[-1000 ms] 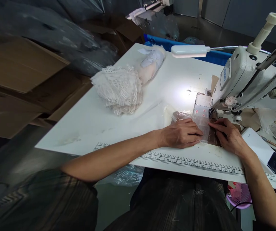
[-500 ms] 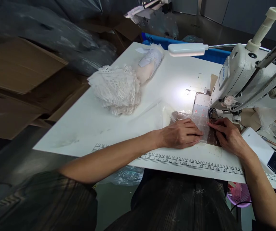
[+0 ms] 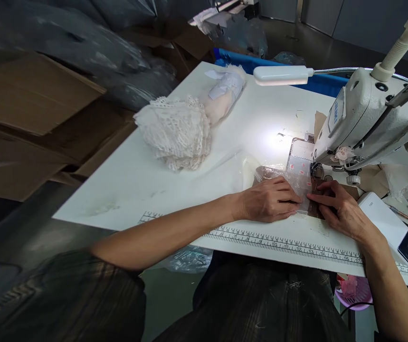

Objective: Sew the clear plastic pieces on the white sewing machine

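My left hand (image 3: 270,199) lies flat, fingers stretched out, on a clear plastic piece (image 3: 298,178) over brown material on the white sewing table (image 3: 154,190). My right hand (image 3: 337,206) rests beside it with its fingers pressed on the same piece, just in front of the needle of the white sewing machine (image 3: 371,118). Both hands sit close together, fingertips almost touching. The piece runs under the presser foot (image 3: 316,171).
A heap of white lace (image 3: 177,130) and a wrapped pale roll (image 3: 223,95) lie at the table's back left. A lamp (image 3: 282,75) shines on the needle area. A white phone (image 3: 389,223) and tools lie at the right. Cardboard boxes (image 3: 29,104) stand to the left.
The view has shifted slightly. My right hand has slid a little toward me along the piece. My left hand stays flat in the same place.
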The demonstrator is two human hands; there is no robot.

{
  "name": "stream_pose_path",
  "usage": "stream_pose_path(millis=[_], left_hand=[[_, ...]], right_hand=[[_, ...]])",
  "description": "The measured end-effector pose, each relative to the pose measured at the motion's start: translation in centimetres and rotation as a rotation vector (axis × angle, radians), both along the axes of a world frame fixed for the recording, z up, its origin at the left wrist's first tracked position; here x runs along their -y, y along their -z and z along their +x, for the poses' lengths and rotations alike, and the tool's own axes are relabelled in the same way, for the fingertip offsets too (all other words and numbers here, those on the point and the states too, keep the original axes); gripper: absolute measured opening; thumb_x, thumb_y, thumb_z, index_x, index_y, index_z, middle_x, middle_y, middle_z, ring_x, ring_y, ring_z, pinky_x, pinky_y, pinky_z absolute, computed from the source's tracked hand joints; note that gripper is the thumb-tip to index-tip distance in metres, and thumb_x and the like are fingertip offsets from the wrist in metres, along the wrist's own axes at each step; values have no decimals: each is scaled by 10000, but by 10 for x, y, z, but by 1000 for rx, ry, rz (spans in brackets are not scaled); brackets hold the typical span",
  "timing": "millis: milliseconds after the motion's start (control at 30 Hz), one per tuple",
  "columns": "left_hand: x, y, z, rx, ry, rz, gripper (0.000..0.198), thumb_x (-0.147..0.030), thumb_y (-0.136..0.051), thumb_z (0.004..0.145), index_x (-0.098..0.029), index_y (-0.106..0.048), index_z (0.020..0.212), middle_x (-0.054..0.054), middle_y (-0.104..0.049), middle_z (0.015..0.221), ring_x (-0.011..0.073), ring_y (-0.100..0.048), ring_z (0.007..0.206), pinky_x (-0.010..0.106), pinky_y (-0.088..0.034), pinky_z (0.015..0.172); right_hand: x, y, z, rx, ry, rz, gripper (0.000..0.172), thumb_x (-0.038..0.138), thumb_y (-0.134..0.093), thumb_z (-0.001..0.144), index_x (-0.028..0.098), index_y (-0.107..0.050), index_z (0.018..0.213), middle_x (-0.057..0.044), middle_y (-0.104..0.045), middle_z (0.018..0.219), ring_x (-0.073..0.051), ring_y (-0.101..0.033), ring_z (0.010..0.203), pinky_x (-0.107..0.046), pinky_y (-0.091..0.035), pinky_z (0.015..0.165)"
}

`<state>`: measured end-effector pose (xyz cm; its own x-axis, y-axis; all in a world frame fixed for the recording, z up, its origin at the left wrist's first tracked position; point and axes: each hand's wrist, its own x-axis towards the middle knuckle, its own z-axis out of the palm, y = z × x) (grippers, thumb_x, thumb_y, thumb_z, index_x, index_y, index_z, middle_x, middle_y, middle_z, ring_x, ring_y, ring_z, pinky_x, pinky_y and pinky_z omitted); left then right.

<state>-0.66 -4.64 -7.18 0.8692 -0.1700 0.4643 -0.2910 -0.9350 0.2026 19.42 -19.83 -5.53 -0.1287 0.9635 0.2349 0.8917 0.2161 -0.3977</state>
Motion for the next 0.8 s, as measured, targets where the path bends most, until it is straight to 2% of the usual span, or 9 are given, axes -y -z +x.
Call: stream_pose_path(millis=[167,267,367,467,600,800], left_hand=[[-1,0,-2,-6,3,-32,205,-319,-546,961,-209,-717,986,56,-749,1078,176,-670,905,367,-502,817],[-4,-6,-2,102,9,-89,305,-452,-574,923,-187,-711,985,103,-730,1106,184,-672,880,374,-511,790],[-11,-15,5,213,-51,-130,296,-413,-548,945,-161,-703,967,115,-727,1055,167,-670,852,348,-516,761],[-21,-19,18,169,-131,-5,254,-306,-503,973,-151,-698,928,98,-727,980,157,-650,787,328,-502,713],[-30,-14,34,71,-119,217,249,-220,-474,968,-137,-694,887,100,-724,971,175,-639,785,328,-476,687],[-30,-10,38,-72,-113,326,290,-344,-495,970,-131,-689,1002,124,-692,1122,193,-611,843,341,-448,723]], right_hand=[[0,2,0,-17,14,13,366,154,-451,899,232,-737,1114,-117,-599,1082,-203,-616,958,-378,-586,825],[0,3,0,-28,17,29,369,157,-448,896,219,-735,1118,-122,-602,1078,-208,-617,979,-376,-582,838],[0,5,-1,-38,17,34,366,159,-450,894,217,-738,1113,-120,-601,1072,-201,-622,976,-361,-582,836],[0,6,-1,-43,28,40,359,144,-461,882,222,-744,1089,-119,-600,1081,-207,-625,977,-380,-583,845],[0,7,-2,-39,36,54,349,124,-468,871,209,-745,1067,-128,-598,1072,-221,-629,970,-408,-591,837],[0,8,-5,-43,59,54,352,131,-469,880,230,-738,1086,-118,-583,1062,-226,-626,976,-418,-590,846]])
